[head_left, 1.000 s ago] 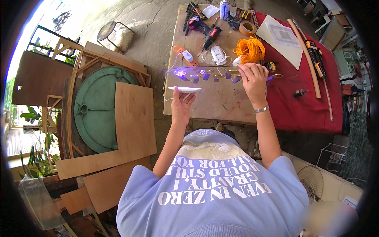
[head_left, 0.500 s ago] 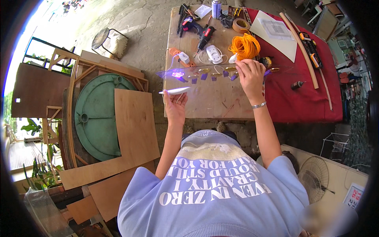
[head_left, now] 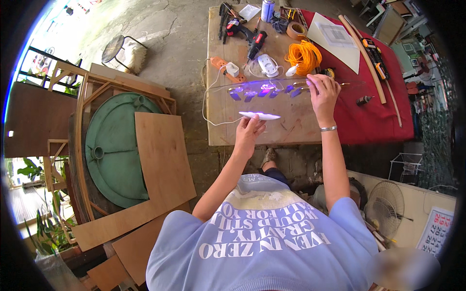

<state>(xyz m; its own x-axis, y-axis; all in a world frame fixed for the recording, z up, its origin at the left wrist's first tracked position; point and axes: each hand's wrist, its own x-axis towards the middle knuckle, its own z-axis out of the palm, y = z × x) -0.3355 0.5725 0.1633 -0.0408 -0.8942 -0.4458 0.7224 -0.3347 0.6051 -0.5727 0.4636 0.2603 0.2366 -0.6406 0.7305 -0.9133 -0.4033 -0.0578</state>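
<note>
My left hand (head_left: 249,131) grips a slim white corded lamp (head_left: 260,116) from below, thumb on its near edge. Violet light falls from it onto a long clear strip (head_left: 228,85), glowing brightest near the strip's middle. Several small gold pieces and dark violet-looking squares (head_left: 262,94) show along the strip; whether they are fixed to it I cannot tell. My right hand (head_left: 324,94) is closed in a pinch at the strip's right part, beside a gold piece (head_left: 302,87). The fingertips partly hide what they grip.
Beyond the strip lie an orange power strip (head_left: 221,63) with a white plug, a white socket block (head_left: 267,65), a coil of orange cord (head_left: 304,57), and drills (head_left: 256,44). Red cloth (head_left: 388,114) covers the table's right side. The lamp's cord (head_left: 206,99) loops off the left edge.
My left hand has carried the lamp to the right, and the violet glow has shifted from the strip's left end toward its middle. My right hand and the strip have moved slightly right.
</note>
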